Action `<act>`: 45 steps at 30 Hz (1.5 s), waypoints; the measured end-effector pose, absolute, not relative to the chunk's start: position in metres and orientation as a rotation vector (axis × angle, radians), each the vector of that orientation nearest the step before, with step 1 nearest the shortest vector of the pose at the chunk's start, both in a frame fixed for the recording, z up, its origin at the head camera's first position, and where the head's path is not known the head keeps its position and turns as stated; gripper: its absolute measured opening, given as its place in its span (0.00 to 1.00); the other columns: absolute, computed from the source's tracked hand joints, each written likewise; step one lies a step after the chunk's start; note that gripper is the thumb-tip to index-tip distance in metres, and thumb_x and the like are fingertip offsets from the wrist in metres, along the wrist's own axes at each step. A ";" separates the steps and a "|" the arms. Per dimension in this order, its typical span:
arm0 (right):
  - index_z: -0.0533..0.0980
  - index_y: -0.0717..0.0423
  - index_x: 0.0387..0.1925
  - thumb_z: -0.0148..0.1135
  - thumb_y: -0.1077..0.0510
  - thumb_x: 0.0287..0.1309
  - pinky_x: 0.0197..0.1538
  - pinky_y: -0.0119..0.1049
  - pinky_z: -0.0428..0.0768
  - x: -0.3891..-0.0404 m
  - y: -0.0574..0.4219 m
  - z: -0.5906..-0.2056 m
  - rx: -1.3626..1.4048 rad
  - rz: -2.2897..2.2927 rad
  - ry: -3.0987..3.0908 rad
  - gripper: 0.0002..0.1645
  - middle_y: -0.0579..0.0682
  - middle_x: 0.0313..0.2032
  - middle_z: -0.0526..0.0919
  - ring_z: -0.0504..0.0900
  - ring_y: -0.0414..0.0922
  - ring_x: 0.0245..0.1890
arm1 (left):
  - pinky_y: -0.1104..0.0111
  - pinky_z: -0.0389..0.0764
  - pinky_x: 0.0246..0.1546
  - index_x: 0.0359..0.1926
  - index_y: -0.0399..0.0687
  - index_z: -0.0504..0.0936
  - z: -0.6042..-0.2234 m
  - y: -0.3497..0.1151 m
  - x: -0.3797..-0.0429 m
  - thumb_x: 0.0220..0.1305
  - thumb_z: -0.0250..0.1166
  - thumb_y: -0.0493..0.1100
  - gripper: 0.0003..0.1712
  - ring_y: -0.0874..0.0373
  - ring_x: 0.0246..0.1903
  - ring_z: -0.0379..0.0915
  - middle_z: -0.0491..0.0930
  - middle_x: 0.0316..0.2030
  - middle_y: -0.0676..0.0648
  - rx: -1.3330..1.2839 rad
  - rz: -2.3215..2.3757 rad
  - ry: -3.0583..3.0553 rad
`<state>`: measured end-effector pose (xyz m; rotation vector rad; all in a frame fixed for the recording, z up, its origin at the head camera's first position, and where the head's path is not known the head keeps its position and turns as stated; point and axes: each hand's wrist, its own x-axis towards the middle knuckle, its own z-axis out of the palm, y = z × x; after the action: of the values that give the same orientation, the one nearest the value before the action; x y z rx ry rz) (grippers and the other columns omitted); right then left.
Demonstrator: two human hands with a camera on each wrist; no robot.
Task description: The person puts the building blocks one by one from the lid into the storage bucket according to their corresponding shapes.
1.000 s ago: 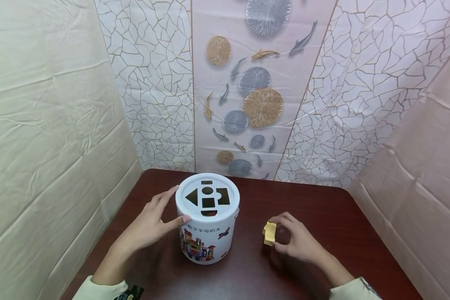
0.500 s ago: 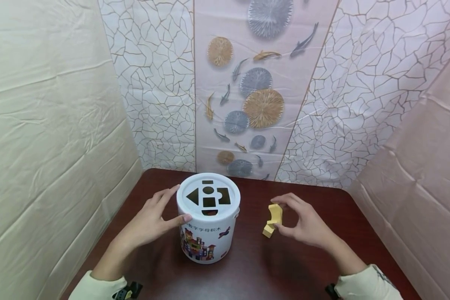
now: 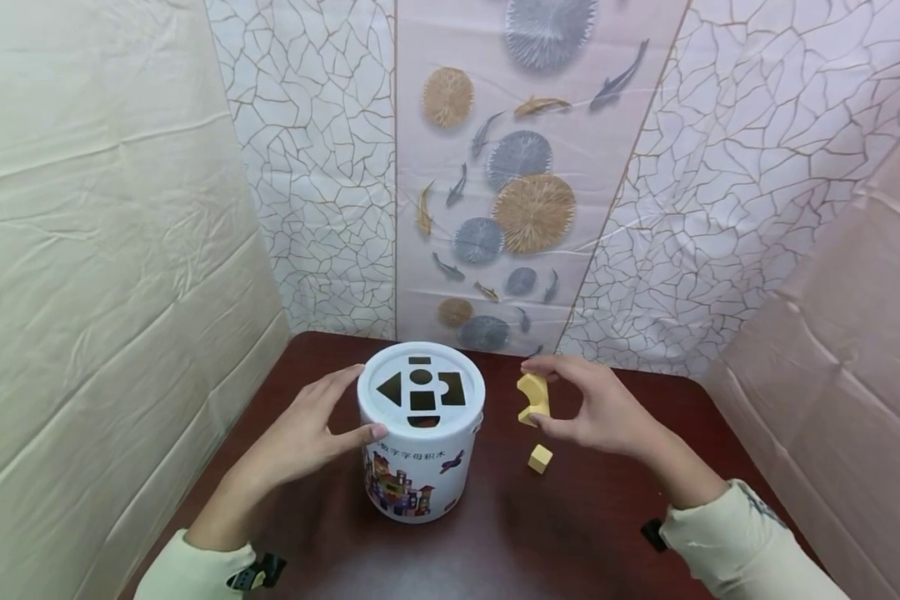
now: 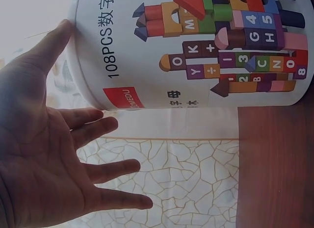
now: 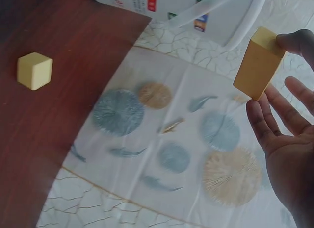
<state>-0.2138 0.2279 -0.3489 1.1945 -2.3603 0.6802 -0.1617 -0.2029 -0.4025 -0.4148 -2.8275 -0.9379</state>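
A white block bucket (image 3: 450, 475) stands upright, printed with colourful building blocks. Its white lid (image 3: 378, 411) has cutouts: a triangle, a circle, rectangles and a notched rectangle. My left hand (image 3: 292, 437) is at the lid's left side, fingers straight, with the thumb at the front rim; in the left wrist view its other fingers are spread beside the bucket (image 4: 91, 41). My right hand (image 3: 596, 404) pinches a yellow arch block (image 3: 542, 394) between thumb and fingers, right of the bucket and above the table. The arch's hollow faces the bucket. A yellow cube (image 3: 540, 458) rests on the table below it.
The dark red-brown table (image 3: 495, 550) is enclosed by pale cloth on the left and right. A patterned backdrop (image 3: 330, 208) with fish and round leaves hangs behind its back edge. A white carrying handle (image 5: 196, 12) shows on the bucket's side in the right wrist view.
My right hand has raised the arch block off the table and away from the cube, turning it so its hollow faces left. The cube now lies alone; my left hand stays at the rim.
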 end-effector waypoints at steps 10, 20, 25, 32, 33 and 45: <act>0.82 0.44 0.67 0.89 0.51 0.52 0.61 0.46 0.87 -0.225 0.202 -0.330 1.266 0.691 -2.375 0.41 0.42 0.59 0.89 0.87 0.41 0.56 | 0.27 0.64 0.78 0.88 0.60 0.59 -0.403 -0.203 -0.164 0.61 0.71 0.82 0.65 0.37 0.85 0.55 0.64 0.85 0.48 -0.455 -0.986 -2.809; 0.83 0.46 0.65 0.87 0.54 0.54 0.60 0.43 0.87 -0.236 0.187 -0.322 1.305 0.700 -2.391 0.37 0.44 0.57 0.90 0.87 0.42 0.55 | 0.25 0.64 0.77 0.88 0.59 0.58 -0.401 -0.203 -0.165 0.63 0.70 0.81 0.64 0.34 0.85 0.55 0.65 0.85 0.45 -0.461 -0.959 -2.816; 0.83 0.46 0.64 0.86 0.54 0.54 0.61 0.47 0.88 -0.239 0.181 -0.319 1.319 0.702 -2.402 0.35 0.43 0.57 0.89 0.86 0.43 0.57 | 0.24 0.64 0.76 0.88 0.60 0.58 -0.400 -0.203 -0.164 0.64 0.69 0.81 0.63 0.33 0.84 0.56 0.65 0.84 0.45 -0.456 -0.949 -2.822; 0.84 0.46 0.63 0.85 0.54 0.53 0.64 0.45 0.87 -0.243 0.172 -0.316 1.355 0.710 -2.410 0.34 0.43 0.59 0.89 0.86 0.43 0.60 | 0.22 0.60 0.76 0.88 0.60 0.58 -0.402 -0.203 -0.161 0.65 0.69 0.80 0.61 0.32 0.84 0.55 0.65 0.84 0.45 -0.455 -0.935 -2.812; 0.84 0.46 0.63 0.85 0.55 0.54 0.64 0.45 0.87 -0.243 0.171 -0.316 1.361 0.709 -2.411 0.34 0.43 0.59 0.89 0.85 0.43 0.60 | 0.22 0.60 0.76 0.88 0.60 0.58 -0.403 -0.203 -0.161 0.65 0.69 0.80 0.61 0.32 0.84 0.55 0.65 0.84 0.46 -0.457 -0.935 -2.807; 0.83 0.47 0.62 0.83 0.54 0.55 0.63 0.49 0.85 -0.249 0.159 -0.317 1.381 0.674 -2.456 0.32 0.44 0.58 0.88 0.83 0.43 0.59 | 0.21 0.59 0.76 0.88 0.59 0.60 -0.405 -0.204 -0.161 0.65 0.69 0.80 0.61 0.32 0.83 0.56 0.67 0.83 0.46 -0.457 -0.931 -2.791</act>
<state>-0.2491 0.1588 -0.3169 1.3811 -2.4565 0.6739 -0.1612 -0.2036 -0.4049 -0.4566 -2.7914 -0.9306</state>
